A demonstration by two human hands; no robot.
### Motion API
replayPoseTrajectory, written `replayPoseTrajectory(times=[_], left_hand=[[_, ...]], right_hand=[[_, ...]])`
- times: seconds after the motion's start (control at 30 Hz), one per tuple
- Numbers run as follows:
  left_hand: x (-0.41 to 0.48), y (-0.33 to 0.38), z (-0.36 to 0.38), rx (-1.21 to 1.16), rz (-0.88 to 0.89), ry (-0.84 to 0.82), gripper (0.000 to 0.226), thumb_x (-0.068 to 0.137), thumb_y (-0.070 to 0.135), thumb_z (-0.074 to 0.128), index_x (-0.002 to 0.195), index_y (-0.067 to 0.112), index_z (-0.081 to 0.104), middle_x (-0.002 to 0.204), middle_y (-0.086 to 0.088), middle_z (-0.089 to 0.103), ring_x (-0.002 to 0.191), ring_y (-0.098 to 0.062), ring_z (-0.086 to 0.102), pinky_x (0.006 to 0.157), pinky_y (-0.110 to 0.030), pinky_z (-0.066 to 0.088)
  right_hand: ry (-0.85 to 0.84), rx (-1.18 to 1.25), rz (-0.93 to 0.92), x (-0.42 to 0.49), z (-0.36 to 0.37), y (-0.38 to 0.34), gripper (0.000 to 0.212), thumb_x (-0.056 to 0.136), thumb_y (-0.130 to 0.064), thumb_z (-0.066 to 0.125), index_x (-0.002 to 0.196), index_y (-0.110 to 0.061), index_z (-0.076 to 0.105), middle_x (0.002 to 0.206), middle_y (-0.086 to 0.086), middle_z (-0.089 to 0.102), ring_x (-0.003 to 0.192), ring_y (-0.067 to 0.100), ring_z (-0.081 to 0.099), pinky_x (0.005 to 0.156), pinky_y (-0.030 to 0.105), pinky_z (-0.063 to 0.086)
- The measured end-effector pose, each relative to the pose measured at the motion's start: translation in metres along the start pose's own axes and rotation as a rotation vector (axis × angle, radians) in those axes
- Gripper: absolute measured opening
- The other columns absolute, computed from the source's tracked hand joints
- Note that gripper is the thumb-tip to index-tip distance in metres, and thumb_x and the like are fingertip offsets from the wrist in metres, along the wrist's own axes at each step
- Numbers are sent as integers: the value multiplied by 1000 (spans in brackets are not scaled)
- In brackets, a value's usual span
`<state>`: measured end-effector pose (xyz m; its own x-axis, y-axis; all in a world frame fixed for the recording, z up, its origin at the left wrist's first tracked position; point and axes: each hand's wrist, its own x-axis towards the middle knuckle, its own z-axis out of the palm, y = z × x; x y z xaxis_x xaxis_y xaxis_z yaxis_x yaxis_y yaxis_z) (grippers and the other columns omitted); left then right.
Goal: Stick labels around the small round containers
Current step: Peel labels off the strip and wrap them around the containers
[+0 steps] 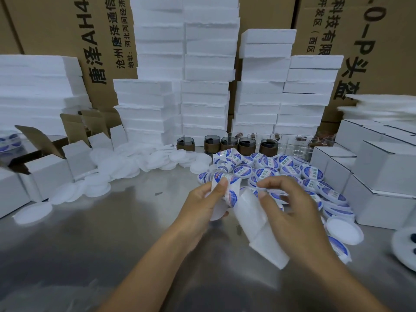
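left hand point(202, 203) grips the label strip point(258, 226), right hand point(290, 206) pinches its edge, labelled containers point(313, 172) crowding the right.

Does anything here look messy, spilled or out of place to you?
Nothing looks damaged. The plain white round discs lie strewn over the shiny steel table, unstacked, and blue-and-white labelled round containers sit in a tumbled heap. A white paper backing strip dangles from the left hand.

Packing or warehouse area: stacked foam blocks point(204, 64), printed cardboard cartons point(56, 30), white boxes point(382, 167) on a steel worktable point(101, 233).
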<state>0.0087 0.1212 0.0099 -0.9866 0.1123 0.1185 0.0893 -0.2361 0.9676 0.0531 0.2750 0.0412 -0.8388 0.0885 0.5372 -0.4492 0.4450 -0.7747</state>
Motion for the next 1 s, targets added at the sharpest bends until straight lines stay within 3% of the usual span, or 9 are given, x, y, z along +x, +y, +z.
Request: replayPoseTrajectory(times=[0.07, 0.17, 0.3, 0.43, 0.57, 0.67, 0.77, 0.87, 1.0], left_hand=[[0, 1, 1, -27, 8, -4, 48, 71, 55, 64, 99, 17, 73, 108, -10, 71, 107, -29, 64, 100, -46, 46], [-1, 3, 2, -88, -3, -13, 48, 78, 51, 58, 102, 12, 71, 111, -15, 69, 107, -30, 64, 99, -45, 46], [-4, 3, 7, -104, -43, -26, 46, 79, 47, 56, 104, 11, 70, 108, -17, 69, 106, -34, 63, 95, -44, 47], [-4, 4, 8, -112, -47, -38, 38, 79, 44, 55, 96, 14, 73, 103, -16, 71, 96, -29, 68, 83, -40, 53], [-3, 5, 2, -158, -67, -82, 30, 80, 37, 60, 98, 18, 74, 105, -12, 72, 95, -26, 69, 78, -35, 57], [-3, 5, -2, -204, -98, -107, 27, 78, 26, 65, 100, 14, 73, 106, -13, 71, 92, -24, 70, 71, -30, 56], [-3, 6, -2, -216, -132, -125, 27, 76, 14, 65, 102, 9, 71, 103, -15, 71, 85, -23, 70, 67, -30, 56], [-4, 10, 0, -254, -165, -132, 24, 80, 11, 62, 102, 5, 68, 98, -15, 72, 81, -22, 70, 64, -30, 56], [-7, 15, 7, -227, -228, -83, 38, 82, 14, 62, 119, 4, 60, 119, -21, 64, 91, -24, 64, 71, -33, 53]], right_hand=[[-66, -24, -21, -1, 9, -7, 9, 84, -34, 52, 81, -27, 58, 84, -20, 64, 85, -7, 56, 73, 8, 38], [-176, -235, 35, 0, 20, -11, 40, 74, -65, 38, 80, -27, 49, 79, -13, 62, 83, 7, 57, 77, 32, 44], [-306, -494, -24, 3, 23, -6, 34, 74, -59, 52, 80, -26, 56, 64, -9, 52, 75, 15, 50, 73, 33, 38], [-376, -351, 29, 3, 20, -2, 20, 73, -32, 64, 66, -14, 60, 69, 2, 60, 78, 20, 54, 72, 35, 45], [-462, -14, 242, 0, 10, -5, 14, 85, -22, 60, 83, -12, 69, 80, 9, 71, 71, 17, 64, 71, 35, 49], [-572, 276, 452, -7, 1, -10, 22, 89, -19, 58, 75, -23, 74, 76, 1, 74, 67, 9, 68, 59, 20, 50], [-597, 544, 654, -18, -6, -18, 21, 80, -21, 63, 65, -13, 74, 74, 11, 72, 56, 14, 66, 51, 19, 50], [-664, 628, 719, -33, -17, -24, 20, 67, -28, 65, 67, -11, 76, 77, 14, 72, 58, 15, 67, 52, 20, 50], [-778, 623, 712, -52, -26, -26, 29, 64, -35, 67, 82, -15, 77, 89, 12, 73, 77, 17, 70, 70, 25, 54]])
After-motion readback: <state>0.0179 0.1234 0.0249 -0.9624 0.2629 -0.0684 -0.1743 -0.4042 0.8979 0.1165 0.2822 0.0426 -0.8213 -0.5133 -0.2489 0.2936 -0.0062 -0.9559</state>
